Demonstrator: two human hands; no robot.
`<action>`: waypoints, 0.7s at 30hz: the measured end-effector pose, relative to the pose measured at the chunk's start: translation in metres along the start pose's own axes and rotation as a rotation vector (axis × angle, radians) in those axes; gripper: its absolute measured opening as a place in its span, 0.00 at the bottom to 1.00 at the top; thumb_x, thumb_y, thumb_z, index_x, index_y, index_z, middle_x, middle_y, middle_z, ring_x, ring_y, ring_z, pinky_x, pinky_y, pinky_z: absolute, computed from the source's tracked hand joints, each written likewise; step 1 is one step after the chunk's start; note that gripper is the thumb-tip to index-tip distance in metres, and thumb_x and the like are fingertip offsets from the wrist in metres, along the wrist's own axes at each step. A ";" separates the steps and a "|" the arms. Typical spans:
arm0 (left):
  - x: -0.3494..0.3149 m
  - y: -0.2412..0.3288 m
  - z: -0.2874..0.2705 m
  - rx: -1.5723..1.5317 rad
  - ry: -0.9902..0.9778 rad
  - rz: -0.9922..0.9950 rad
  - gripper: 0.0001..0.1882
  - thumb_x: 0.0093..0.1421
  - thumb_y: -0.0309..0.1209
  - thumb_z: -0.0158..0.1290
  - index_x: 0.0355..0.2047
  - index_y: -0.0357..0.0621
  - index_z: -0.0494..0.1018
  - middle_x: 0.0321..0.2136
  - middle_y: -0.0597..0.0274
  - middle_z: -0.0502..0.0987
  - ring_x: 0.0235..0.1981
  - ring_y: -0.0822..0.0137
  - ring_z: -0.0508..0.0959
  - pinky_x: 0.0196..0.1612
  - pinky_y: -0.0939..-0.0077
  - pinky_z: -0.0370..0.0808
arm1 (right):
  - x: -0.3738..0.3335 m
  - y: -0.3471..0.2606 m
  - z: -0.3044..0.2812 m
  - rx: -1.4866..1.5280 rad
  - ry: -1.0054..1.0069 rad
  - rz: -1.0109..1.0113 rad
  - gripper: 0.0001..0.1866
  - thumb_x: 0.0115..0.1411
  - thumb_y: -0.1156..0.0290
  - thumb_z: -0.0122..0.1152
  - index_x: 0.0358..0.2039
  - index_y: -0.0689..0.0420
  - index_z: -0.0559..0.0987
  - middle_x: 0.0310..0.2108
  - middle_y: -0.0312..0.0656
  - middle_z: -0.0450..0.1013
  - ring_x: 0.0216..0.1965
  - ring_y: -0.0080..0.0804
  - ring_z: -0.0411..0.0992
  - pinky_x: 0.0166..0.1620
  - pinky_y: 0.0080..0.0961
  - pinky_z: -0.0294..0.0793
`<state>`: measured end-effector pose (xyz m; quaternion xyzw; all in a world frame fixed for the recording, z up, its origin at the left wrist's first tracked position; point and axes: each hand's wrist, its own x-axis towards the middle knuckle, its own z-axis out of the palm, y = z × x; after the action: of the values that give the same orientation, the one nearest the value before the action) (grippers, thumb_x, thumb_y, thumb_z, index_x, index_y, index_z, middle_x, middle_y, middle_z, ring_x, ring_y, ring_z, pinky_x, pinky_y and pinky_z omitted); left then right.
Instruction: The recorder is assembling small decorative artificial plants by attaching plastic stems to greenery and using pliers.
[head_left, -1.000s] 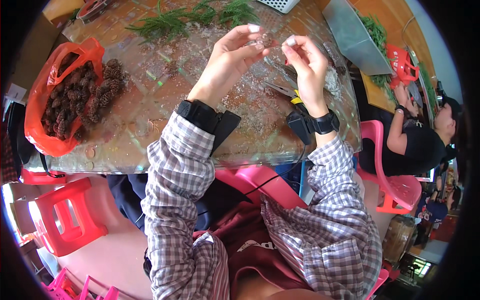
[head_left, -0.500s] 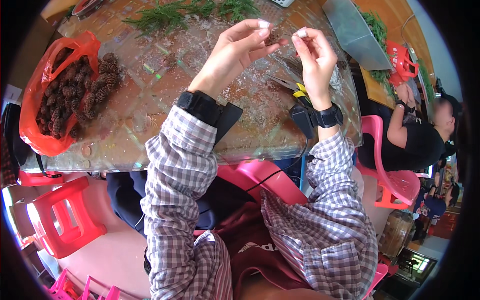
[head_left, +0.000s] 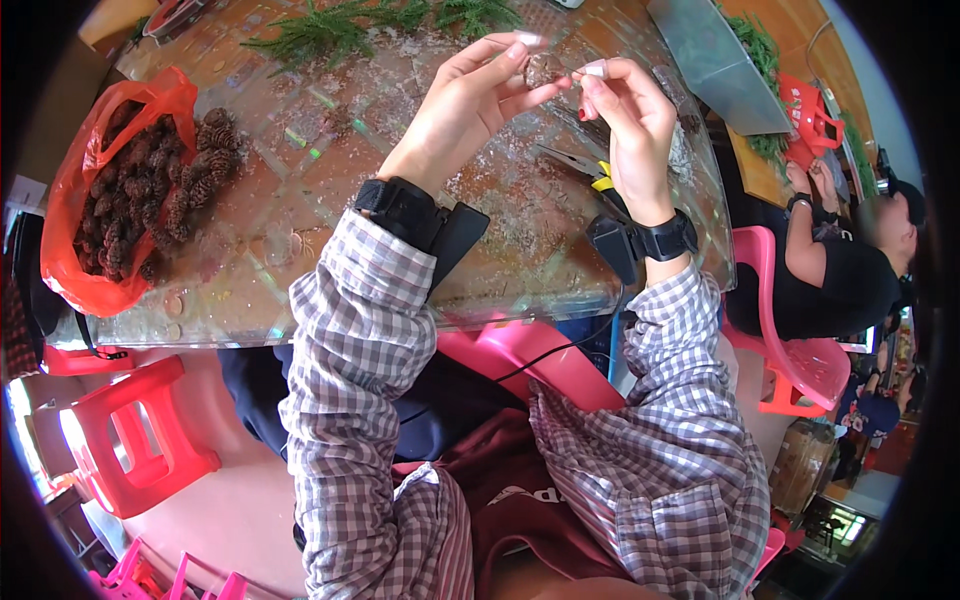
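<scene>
My left hand (head_left: 475,95) is raised over the far part of the table, its fingers closed around a small brown pine cone (head_left: 541,70). Facing it, my right hand (head_left: 632,115) is pinched, its fingertips right beside the cone. Something small and red shows under the right fingertips, but what they grip is too small to name. Beneath my right hand lies a pair of pliers (head_left: 606,186) with yellow-and-black handles, jaws pointing left.
A red plastic bag (head_left: 62,235) full of pine cones (head_left: 120,200) sits at the table's left. Green sprigs (head_left: 325,35) lie along the far side. White crumbs dot the glass-covered table (head_left: 350,280). A grey bin (head_left: 715,65) stands far right, near a seated person (head_left: 835,270).
My right hand has turned slightly, and more of the cone shows between my hands. A red bit has come into sight at the right fingertips. The left hand has barely shifted.
</scene>
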<state>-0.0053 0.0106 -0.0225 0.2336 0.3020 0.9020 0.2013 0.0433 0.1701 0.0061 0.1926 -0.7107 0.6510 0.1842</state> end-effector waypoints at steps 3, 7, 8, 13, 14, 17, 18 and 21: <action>-0.002 -0.001 0.002 0.020 -0.014 0.016 0.10 0.58 0.28 0.46 0.38 0.37 0.69 0.27 0.67 0.71 0.31 0.77 0.72 0.45 0.71 0.73 | -0.004 0.001 -0.003 -0.047 0.013 0.007 0.04 0.53 0.78 0.52 0.30 0.64 0.72 0.26 0.36 0.68 0.25 0.18 0.63 0.31 0.14 0.62; -0.004 -0.003 0.000 0.012 -0.029 0.026 0.08 0.57 0.27 0.46 0.35 0.37 0.71 0.27 0.66 0.71 0.30 0.76 0.72 0.45 0.68 0.73 | -0.005 -0.001 -0.005 -0.053 0.025 0.032 0.04 0.54 0.79 0.52 0.30 0.65 0.72 0.26 0.36 0.68 0.24 0.18 0.63 0.31 0.15 0.63; -0.004 -0.003 -0.001 0.004 -0.032 0.031 0.07 0.57 0.27 0.46 0.33 0.37 0.71 0.27 0.66 0.71 0.30 0.76 0.72 0.45 0.67 0.73 | -0.006 -0.001 -0.005 -0.043 0.024 0.041 0.04 0.54 0.79 0.52 0.30 0.65 0.72 0.26 0.36 0.68 0.24 0.19 0.63 0.31 0.16 0.63; -0.006 -0.001 0.001 -0.008 -0.001 0.020 0.06 0.57 0.26 0.47 0.30 0.37 0.72 0.28 0.64 0.72 0.31 0.74 0.73 0.45 0.65 0.74 | -0.008 -0.001 -0.006 0.010 -0.008 0.077 0.04 0.54 0.80 0.51 0.31 0.65 0.71 0.27 0.37 0.68 0.25 0.19 0.63 0.32 0.17 0.63; -0.007 0.000 0.003 -0.009 -0.003 0.020 0.06 0.57 0.26 0.47 0.30 0.37 0.72 0.28 0.63 0.72 0.31 0.74 0.73 0.45 0.64 0.74 | -0.008 -0.002 -0.005 0.025 -0.007 0.073 0.04 0.54 0.80 0.51 0.31 0.65 0.71 0.27 0.37 0.68 0.25 0.19 0.63 0.32 0.17 0.63; -0.007 0.000 0.004 -0.013 -0.006 0.020 0.06 0.56 0.26 0.47 0.29 0.37 0.72 0.29 0.63 0.73 0.30 0.74 0.73 0.45 0.64 0.74 | -0.008 -0.003 -0.004 0.055 -0.007 0.066 0.04 0.54 0.80 0.51 0.31 0.65 0.71 0.27 0.37 0.68 0.25 0.20 0.63 0.32 0.18 0.63; -0.007 -0.001 0.001 -0.009 -0.035 0.030 0.06 0.56 0.26 0.47 0.30 0.37 0.72 0.29 0.63 0.73 0.30 0.74 0.73 0.45 0.64 0.74 | -0.009 -0.002 -0.005 0.070 0.003 0.064 0.04 0.54 0.80 0.51 0.31 0.65 0.71 0.27 0.37 0.68 0.25 0.20 0.63 0.32 0.18 0.63; -0.007 -0.001 0.002 -0.004 -0.094 0.049 0.07 0.56 0.26 0.47 0.33 0.37 0.72 0.29 0.63 0.73 0.29 0.75 0.72 0.45 0.63 0.73 | -0.009 0.000 -0.006 0.100 0.025 0.058 0.04 0.54 0.79 0.51 0.31 0.64 0.71 0.27 0.38 0.68 0.25 0.20 0.62 0.32 0.18 0.63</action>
<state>0.0013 0.0090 -0.0244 0.2828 0.2844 0.8954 0.1935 0.0513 0.1761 0.0022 0.1726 -0.6804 0.6931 0.1640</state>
